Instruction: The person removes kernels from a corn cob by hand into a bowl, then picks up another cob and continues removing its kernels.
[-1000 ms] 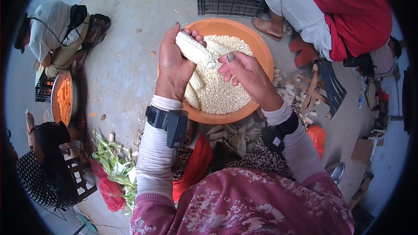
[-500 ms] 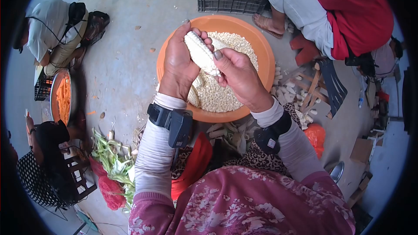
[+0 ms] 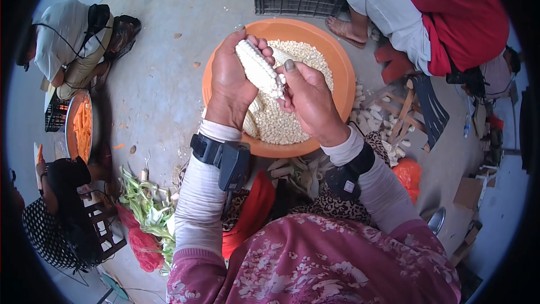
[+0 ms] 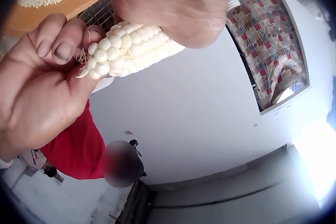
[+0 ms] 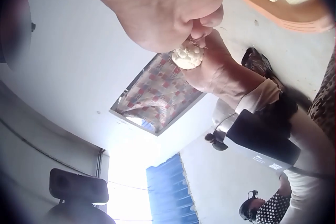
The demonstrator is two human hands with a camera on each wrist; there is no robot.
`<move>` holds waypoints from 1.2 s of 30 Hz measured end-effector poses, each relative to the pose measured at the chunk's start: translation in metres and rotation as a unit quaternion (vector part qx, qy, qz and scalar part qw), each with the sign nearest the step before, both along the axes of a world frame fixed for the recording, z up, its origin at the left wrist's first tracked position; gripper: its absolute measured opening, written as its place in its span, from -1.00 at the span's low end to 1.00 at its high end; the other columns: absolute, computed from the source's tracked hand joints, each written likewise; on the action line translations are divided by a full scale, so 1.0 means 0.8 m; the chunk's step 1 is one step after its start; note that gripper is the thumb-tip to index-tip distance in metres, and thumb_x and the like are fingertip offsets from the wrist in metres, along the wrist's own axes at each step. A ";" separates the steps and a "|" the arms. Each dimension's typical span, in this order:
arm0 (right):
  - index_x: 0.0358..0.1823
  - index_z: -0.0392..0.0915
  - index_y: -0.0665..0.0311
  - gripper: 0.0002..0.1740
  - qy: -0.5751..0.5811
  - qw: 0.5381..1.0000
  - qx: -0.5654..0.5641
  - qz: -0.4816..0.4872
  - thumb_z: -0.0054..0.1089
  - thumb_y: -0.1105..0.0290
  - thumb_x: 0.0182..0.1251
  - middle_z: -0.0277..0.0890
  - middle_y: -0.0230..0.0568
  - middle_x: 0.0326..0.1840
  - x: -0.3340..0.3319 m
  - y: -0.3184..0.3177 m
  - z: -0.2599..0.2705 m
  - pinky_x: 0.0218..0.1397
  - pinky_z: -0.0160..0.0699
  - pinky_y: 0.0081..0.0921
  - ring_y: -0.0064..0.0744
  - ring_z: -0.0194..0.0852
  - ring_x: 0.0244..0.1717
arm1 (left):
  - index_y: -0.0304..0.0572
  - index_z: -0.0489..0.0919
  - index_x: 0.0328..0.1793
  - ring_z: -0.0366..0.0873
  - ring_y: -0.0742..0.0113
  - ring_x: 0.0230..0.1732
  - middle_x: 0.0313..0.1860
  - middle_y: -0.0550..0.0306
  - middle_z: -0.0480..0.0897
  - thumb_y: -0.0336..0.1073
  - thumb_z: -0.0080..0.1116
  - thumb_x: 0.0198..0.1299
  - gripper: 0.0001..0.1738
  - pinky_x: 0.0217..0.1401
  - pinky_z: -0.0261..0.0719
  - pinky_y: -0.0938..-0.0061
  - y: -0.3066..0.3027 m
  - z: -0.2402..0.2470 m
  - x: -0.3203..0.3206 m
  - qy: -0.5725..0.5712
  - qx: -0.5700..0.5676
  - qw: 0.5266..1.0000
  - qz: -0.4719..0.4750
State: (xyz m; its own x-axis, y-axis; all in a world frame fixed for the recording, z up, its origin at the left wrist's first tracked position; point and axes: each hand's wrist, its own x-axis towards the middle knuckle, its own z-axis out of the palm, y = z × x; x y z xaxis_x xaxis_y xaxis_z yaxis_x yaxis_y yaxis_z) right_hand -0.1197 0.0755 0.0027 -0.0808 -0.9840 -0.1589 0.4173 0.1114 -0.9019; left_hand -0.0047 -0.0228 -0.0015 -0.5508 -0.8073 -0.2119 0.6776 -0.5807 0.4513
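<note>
- Your corn cob (image 3: 259, 69) is held tilted above the orange basin (image 3: 341, 73), with its lower tip toward your right hand.
- I judge that kernels prised off at that tip could spring past the rim onto the floor if your thumb flicks outward.
- The cob could also twist or slip if your left grip slackens while the thumb pushes.
- Your left hand (image 3: 230, 84) is wrapped round the cob's upper part, fingers curled over it.
- Your right hand (image 3: 308, 101) pinches the lower tip, thumb pressed on the end kernels.
- Loose kernels (image 3: 281, 124) lie in the basin below.
</note>
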 end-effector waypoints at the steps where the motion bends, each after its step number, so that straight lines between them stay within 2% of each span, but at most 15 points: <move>1: -0.22 0.41 0.37 -0.60 -0.014 1.000 0.015 0.011 -0.11 0.10 0.49 0.32 -0.40 -0.52 -0.004 0.000 0.003 -0.59 0.13 -0.76 -0.75 0.14 -0.61 | -0.18 0.41 -0.45 0.47 0.26 -0.42 -0.48 0.06 0.50 -0.20 -0.14 0.31 -0.69 -0.32 0.53 0.44 -0.001 0.000 0.000 -0.011 0.002 1.000 0.001; 3: -0.22 0.42 0.37 -0.59 -0.029 0.999 0.030 0.021 -0.10 0.09 0.49 0.31 -0.41 -0.52 -0.007 -0.002 0.009 -0.60 0.12 -0.76 -0.75 0.13 -0.61 | -0.19 0.41 -0.46 0.47 0.26 -0.43 -0.48 0.06 0.50 -0.20 -0.14 0.32 -0.69 -0.32 0.53 0.44 -0.001 0.001 -0.001 -0.021 0.004 1.000 0.003; 6: -0.31 0.46 0.40 -0.57 0.031 0.999 0.018 0.037 -0.02 0.10 0.45 0.27 -0.47 -0.59 -0.009 -0.003 0.011 -0.58 0.13 -0.76 -0.77 0.12 -0.61 | -0.19 0.41 -0.46 0.46 0.25 -0.43 -0.48 0.07 0.49 -0.19 -0.14 0.32 -0.68 -0.33 0.53 0.43 0.000 0.002 -0.004 -0.063 -0.003 0.998 -0.002; 8: -0.36 0.49 0.39 -0.59 0.120 0.991 -0.016 0.059 0.04 0.12 0.42 0.29 -0.48 -0.60 -0.009 -0.002 0.006 -0.56 0.13 -0.74 -0.78 0.14 -0.59 | -0.19 0.41 -0.46 0.46 0.24 -0.43 -0.48 0.07 0.49 -0.18 -0.15 0.32 -0.67 -0.33 0.53 0.42 -0.001 -0.001 -0.004 -0.071 -0.025 0.997 -0.013; 15: -0.46 0.49 0.37 -0.61 0.113 0.992 -0.016 0.057 0.04 0.18 0.43 0.30 -0.49 -0.62 -0.011 -0.003 0.007 -0.55 0.14 -0.73 -0.78 0.14 -0.58 | -0.18 0.40 -0.45 0.46 0.29 -0.49 -0.53 0.08 0.47 -0.14 -0.16 0.35 -0.64 -0.39 0.53 0.42 0.000 0.002 -0.006 -0.082 -0.021 0.996 0.002; 18: -0.50 0.46 0.36 -0.59 0.116 0.991 0.000 0.069 0.01 0.19 0.44 0.29 -0.48 -0.63 -0.014 -0.001 0.008 -0.57 0.14 -0.71 -0.76 0.14 -0.59 | -0.18 0.40 -0.48 0.45 0.25 -0.41 -0.48 0.07 0.49 -0.16 -0.15 0.32 -0.66 -0.32 0.50 0.42 0.001 0.000 -0.003 -0.078 -0.027 0.996 -0.016; 20: -0.52 0.44 0.34 -0.57 0.097 0.994 0.014 0.052 -0.01 0.18 0.45 0.28 -0.48 -0.63 -0.017 -0.002 0.008 -0.58 0.13 -0.70 -0.74 0.13 -0.60 | -0.18 0.40 -0.48 0.44 0.25 -0.41 -0.47 0.07 0.49 -0.16 -0.14 0.32 -0.66 -0.32 0.50 0.43 0.004 0.002 -0.002 -0.023 -0.034 0.998 -0.047; 24: -0.53 0.44 0.34 -0.55 0.076 0.995 0.019 0.054 0.00 0.14 0.44 0.27 -0.48 -0.63 -0.017 0.000 0.017 -0.58 0.13 -0.69 -0.73 0.14 -0.61 | -0.19 0.41 -0.48 0.45 0.25 -0.39 -0.45 0.07 0.49 -0.17 -0.14 0.32 -0.65 -0.28 0.52 0.42 0.006 0.006 -0.003 -0.043 -0.042 0.997 -0.037; 26: -0.33 0.46 0.34 -0.57 0.134 0.989 0.037 0.059 -0.01 0.05 0.43 0.24 -0.49 -0.58 -0.019 -0.002 0.022 -0.60 0.05 -0.76 -0.77 0.06 -0.62 | -0.21 0.42 -0.49 0.46 0.25 -0.37 -0.43 0.06 0.50 -0.18 -0.13 0.32 -0.65 -0.24 0.54 0.41 0.005 0.007 -0.006 -0.094 -0.044 0.994 -0.023; 27: -0.33 0.46 0.34 -0.57 0.134 0.989 0.037 0.059 -0.01 0.05 0.43 0.24 -0.49 -0.58 -0.020 -0.003 0.021 -0.60 0.05 -0.76 -0.77 0.06 -0.62 | -0.21 0.42 -0.49 0.46 0.25 -0.37 -0.43 0.06 0.50 -0.18 -0.13 0.32 -0.65 -0.24 0.54 0.41 0.007 0.008 -0.010 -0.094 -0.044 0.994 -0.023; 29: -0.47 0.47 0.40 -0.52 0.193 0.978 -0.034 0.068 0.05 0.07 0.41 0.30 -0.47 -0.59 -0.022 -0.005 0.014 -0.52 0.18 -0.68 -0.77 0.16 -0.54 | -0.21 0.42 -0.48 0.47 0.27 -0.44 -0.51 0.05 0.49 -0.17 -0.13 0.33 -0.64 -0.34 0.53 0.41 0.011 0.009 -0.017 -0.125 -0.045 0.991 -0.025; 36: -0.49 0.47 0.43 -0.53 0.189 0.978 -0.069 0.062 0.05 0.13 0.41 0.32 -0.46 -0.58 -0.021 -0.007 0.003 -0.52 0.19 -0.66 -0.77 0.17 -0.52 | -0.21 0.43 -0.48 0.45 0.27 -0.46 -0.51 0.04 0.49 -0.17 -0.15 0.32 -0.64 -0.34 0.52 0.39 0.011 0.005 -0.017 -0.113 -0.030 0.993 -0.017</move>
State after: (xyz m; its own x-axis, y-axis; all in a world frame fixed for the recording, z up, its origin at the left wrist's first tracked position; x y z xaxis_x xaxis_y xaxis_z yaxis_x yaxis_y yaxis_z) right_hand -0.1364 0.0696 0.0049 0.0127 -0.9999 -0.0055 0.0433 0.0061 -0.9990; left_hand -0.0187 -0.0142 0.0026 -0.5211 -0.8045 -0.2850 0.5361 -0.5683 0.6242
